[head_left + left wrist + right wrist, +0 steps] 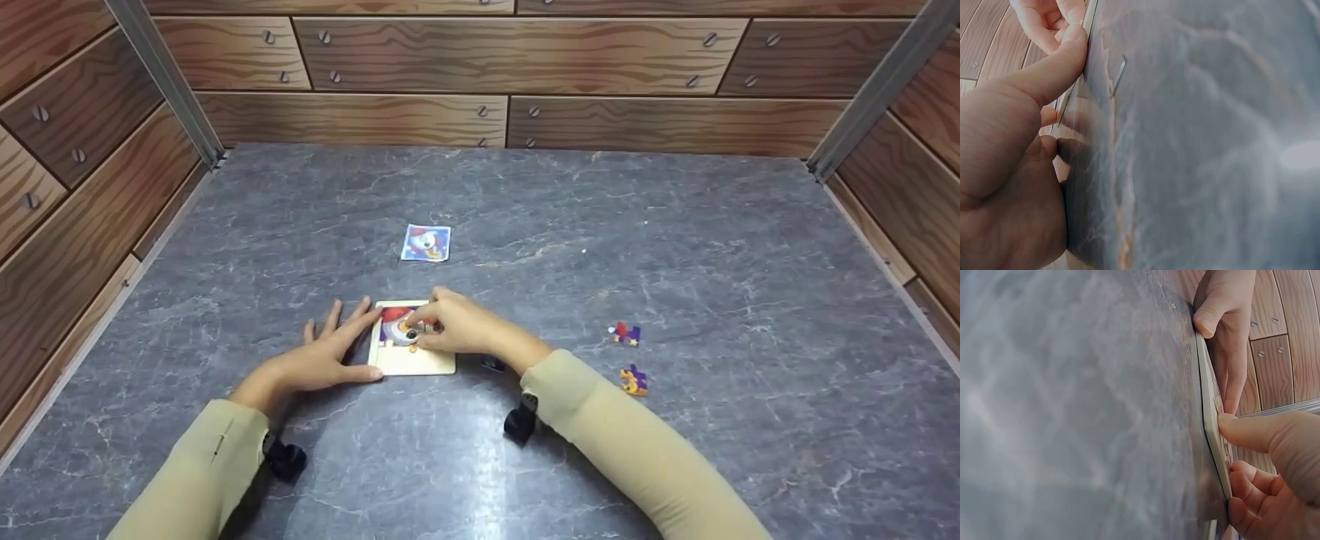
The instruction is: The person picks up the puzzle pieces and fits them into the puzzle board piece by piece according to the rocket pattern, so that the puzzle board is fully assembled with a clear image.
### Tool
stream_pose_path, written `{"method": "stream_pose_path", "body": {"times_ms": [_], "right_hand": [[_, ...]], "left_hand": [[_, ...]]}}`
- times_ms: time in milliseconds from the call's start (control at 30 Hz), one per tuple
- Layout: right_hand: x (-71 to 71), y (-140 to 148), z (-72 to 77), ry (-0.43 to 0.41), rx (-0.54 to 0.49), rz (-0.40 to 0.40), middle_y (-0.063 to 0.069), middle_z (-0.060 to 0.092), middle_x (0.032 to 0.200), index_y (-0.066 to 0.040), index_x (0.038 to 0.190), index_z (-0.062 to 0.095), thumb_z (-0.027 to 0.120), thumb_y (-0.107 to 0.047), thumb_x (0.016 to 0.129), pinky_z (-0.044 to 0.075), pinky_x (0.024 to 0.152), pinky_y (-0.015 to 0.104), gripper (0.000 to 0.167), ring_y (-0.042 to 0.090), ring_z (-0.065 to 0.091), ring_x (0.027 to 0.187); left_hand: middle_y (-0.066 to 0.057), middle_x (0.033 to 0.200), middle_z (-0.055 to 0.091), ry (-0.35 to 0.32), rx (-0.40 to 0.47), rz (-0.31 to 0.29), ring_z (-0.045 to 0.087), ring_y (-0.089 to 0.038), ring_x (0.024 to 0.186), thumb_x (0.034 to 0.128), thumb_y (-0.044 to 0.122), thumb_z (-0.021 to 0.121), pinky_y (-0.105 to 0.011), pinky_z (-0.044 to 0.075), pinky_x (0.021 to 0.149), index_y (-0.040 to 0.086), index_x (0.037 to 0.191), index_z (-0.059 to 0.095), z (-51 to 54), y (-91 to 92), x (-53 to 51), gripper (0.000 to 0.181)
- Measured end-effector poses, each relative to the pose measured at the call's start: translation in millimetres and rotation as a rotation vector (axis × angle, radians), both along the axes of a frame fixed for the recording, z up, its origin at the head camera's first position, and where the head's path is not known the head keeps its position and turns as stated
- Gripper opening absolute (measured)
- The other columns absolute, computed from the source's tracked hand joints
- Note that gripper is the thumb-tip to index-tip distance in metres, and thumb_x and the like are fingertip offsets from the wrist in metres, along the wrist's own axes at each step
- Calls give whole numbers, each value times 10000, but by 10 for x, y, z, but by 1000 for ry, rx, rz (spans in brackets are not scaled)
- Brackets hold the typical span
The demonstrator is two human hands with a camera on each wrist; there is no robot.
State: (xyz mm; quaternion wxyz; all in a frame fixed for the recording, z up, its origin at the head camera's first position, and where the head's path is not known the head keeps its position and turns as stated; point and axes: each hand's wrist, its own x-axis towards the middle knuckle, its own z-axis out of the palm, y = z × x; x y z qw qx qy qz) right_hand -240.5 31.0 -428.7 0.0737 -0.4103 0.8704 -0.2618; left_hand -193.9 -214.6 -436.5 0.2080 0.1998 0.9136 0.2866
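A small cream puzzle tray (420,365) lies flat on the table, with joined cartoon puzzle pieces (396,316) in its upper part. Along the tray's left edge rests my left hand (321,358), fingers spread, its thumb at the lower left corner. My right hand (469,324) reaches over the tray's upper right, thumb and index finger bent around a puzzle piece (412,334) that they partly hide. In the right wrist view, the right thumb (1247,430) touches the tray's top side, while curled fingers sit near its edge.
Two loose puzzle pieces, one with red (625,334) and one with orange (634,380), lie to the right. Another dark piece (493,364) is partly hidden by the right wrist. Beyond the tray lies a picture card (426,243). Wood-patterned walls (517,56) enclose the table.
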Motion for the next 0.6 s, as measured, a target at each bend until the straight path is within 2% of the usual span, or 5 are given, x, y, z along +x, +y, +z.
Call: {"method": "stream_pose_path", "body": {"times_ms": [267,467,600], "right_hand": [[42,46,11,-11,11,-15,90,514,912,-120,1150,678,715,-173,805,411,678,262,352,140,461,779],[95,71,48,19,18,22,72,502,876,-83,1073,714,718,-155,806,401,673,279,277,155,443,769],[131,72,70,29,58,37,71,493,919,-87,1087,710,702,-151,813,400,705,289,282,165,440,809]], "left_hand": [[-42,1551,-89,0,-4,-1,-251,-332,1345,825,553,605,-614,-205,978,223,1512,99,-9,12,-9,915],[-65,1551,-81,12,-4,-7,-249,-353,1341,827,542,610,-620,-207,972,209,1513,103,-17,3,-16,915],[-80,1551,-82,12,11,-9,-254,-360,1337,833,521,616,-622,-213,966,201,1512,106,-23,-8,-3,908]]}}
